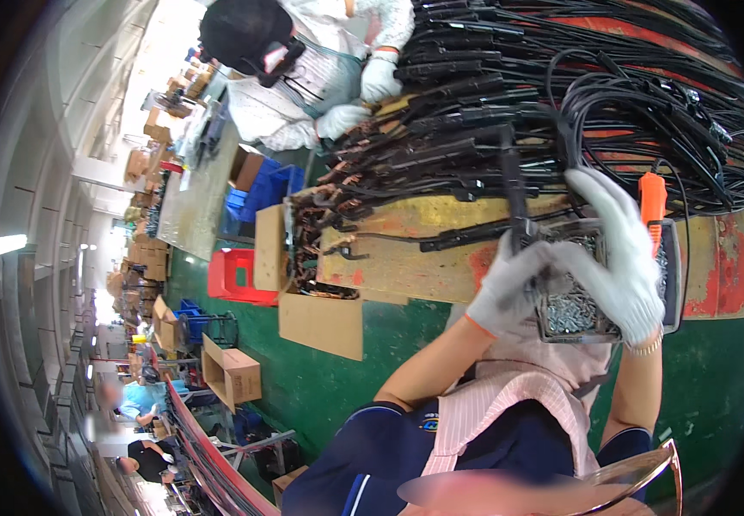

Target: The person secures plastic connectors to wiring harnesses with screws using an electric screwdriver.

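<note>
My gloved left hand [509, 288] is closed around the lower end of a long black handle-like part [514, 185], which stands nearly upright. My gloved right hand [621, 258] is over a tray of small metal screws [571, 308], its upper fingers stretched out and its thumb side reaching to my left fingertips. That thumb side is blurred, and I cannot make out anything held there. Just beyond the right hand stands an orange tool [652, 206] with a black cord. Looped black cables [574, 112] hang behind the right fingers.
Many black cables with bare copper ends [337, 193] cover the worn yellow and red table [380, 258]. A co-worker [312, 77] in white gloves handles cables at the far left. An open cardboard box [320, 322], a red crate [238, 277] and blue bins [264, 189] stand left.
</note>
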`<state>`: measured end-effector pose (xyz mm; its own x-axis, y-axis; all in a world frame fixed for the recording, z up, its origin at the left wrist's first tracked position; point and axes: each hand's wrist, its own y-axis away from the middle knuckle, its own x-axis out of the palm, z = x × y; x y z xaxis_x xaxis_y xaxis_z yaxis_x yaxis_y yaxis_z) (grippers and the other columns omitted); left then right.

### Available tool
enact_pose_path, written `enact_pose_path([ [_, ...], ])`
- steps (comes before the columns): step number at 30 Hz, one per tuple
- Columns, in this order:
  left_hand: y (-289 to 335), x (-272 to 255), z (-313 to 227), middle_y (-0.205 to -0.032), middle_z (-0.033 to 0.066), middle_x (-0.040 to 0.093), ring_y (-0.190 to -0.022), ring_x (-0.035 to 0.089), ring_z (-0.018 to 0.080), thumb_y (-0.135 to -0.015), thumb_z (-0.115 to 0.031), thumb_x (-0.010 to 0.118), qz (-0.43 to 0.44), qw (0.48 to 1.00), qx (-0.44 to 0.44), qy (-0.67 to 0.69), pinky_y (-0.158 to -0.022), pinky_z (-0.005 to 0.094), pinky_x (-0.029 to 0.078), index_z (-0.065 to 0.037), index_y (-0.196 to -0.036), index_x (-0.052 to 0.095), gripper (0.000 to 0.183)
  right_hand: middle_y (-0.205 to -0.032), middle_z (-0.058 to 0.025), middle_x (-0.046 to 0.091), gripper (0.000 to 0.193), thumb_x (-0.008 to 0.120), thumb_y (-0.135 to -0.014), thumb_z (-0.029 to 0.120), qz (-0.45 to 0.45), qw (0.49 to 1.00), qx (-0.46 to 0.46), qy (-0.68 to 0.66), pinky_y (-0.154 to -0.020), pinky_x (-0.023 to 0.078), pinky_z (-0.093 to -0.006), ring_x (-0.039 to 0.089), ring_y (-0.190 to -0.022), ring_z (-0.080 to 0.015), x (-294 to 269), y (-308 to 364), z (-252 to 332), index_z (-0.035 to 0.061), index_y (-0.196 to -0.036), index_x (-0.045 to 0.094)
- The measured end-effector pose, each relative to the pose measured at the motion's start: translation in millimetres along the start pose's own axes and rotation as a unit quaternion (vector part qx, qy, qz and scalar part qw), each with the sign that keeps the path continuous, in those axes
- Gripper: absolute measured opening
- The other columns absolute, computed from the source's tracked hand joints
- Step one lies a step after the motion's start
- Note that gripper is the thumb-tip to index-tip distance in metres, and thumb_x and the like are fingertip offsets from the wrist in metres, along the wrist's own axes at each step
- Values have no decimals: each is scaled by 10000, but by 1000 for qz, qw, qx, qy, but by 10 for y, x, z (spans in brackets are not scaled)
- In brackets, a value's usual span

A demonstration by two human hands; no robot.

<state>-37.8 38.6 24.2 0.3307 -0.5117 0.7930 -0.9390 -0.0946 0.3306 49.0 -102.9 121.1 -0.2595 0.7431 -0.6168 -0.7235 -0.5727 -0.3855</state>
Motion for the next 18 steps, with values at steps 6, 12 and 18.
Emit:
enact_pose_path([
  [6,74,136,-1,-977,80,623,-862,650,188,-895,-40,620,-80,996,37,16,-744,383,602,-67,-1080,532,207,-1232,-194,576,568,723,-816,269,-95,944,129,289,-934,462,-401,574,-1100,-344,-136,815,-587,60,-1309,533],
  [12,-48,176,-48,-691,18,503,-529,497,94,-901,-40,601,-79,996,7,-38,-417,238,415,-82,-950,474,142,-1137,-179,623,677,717,-806,383,-77,927,351,110,-834,482,-377,617,-945,-309,14,811,-594,65,-1356,483],
  [18,-57,31,-28,-635,-19,448,-449,380,54,-973,-157,575,-10,1000,0,-25,-358,190,301,-106,-1026,539,82,-1155,-184,626,776,741,-751,403,-67,921,362,129,-877,478,-392,631,-1005,-324,0,551,-747,32,-1361,437],
])
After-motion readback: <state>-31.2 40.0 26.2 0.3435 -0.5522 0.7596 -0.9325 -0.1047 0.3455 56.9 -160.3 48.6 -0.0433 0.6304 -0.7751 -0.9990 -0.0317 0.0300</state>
